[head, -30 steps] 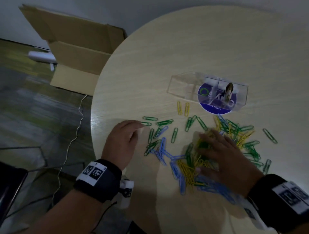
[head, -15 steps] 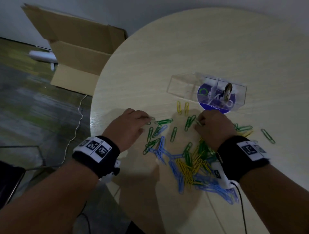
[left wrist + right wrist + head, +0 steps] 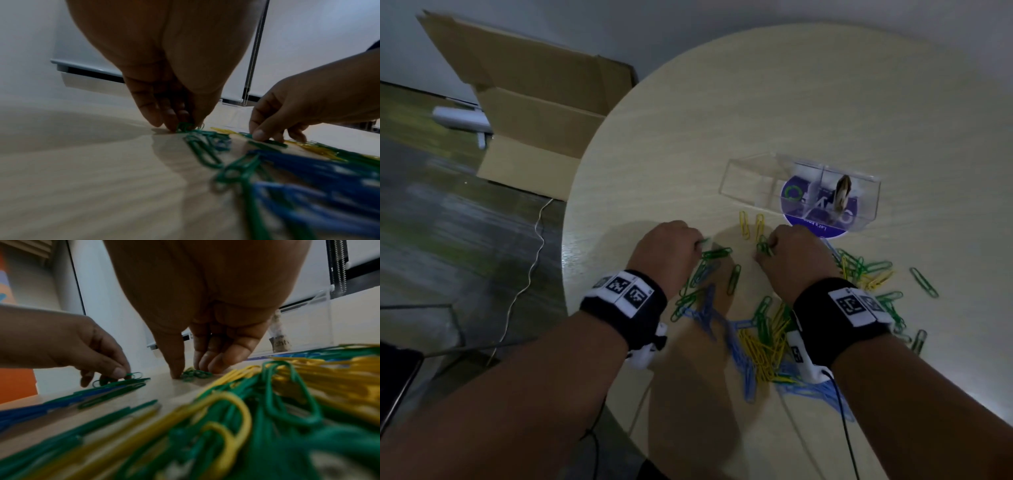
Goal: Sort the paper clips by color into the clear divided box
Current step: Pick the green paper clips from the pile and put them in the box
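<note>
Green, yellow and blue paper clips (image 3: pixel 767 339) lie scattered in a heap on the round wooden table (image 3: pixel 791 102). Behind them stands the clear divided box (image 3: pixel 753 181). At the heap's far left edge, my left hand (image 3: pixel 700 242) pinches a green clip (image 3: pixel 184 126) against the tabletop. My right hand (image 3: pixel 765 248) is curled over a small bunch of green clips (image 3: pixel 194 374), thumb on one side and fingers on the other. Two yellow clips (image 3: pixel 751 222) lie just beyond both hands, in front of the box.
A purple round sticker (image 3: pixel 822 222) lies under the box's right end, and a small brownish object (image 3: pixel 842 195) stands in its right compartment. One green clip (image 3: pixel 924 281) lies apart at the right. On the floor to the left are an open cardboard box (image 3: pixel 544 102) and a white cable (image 3: pixel 530 274).
My right hand left the middle of the heap and moved forward and left to the green clips near the box, curling onto them. My left hand crept forward onto a green clip.
</note>
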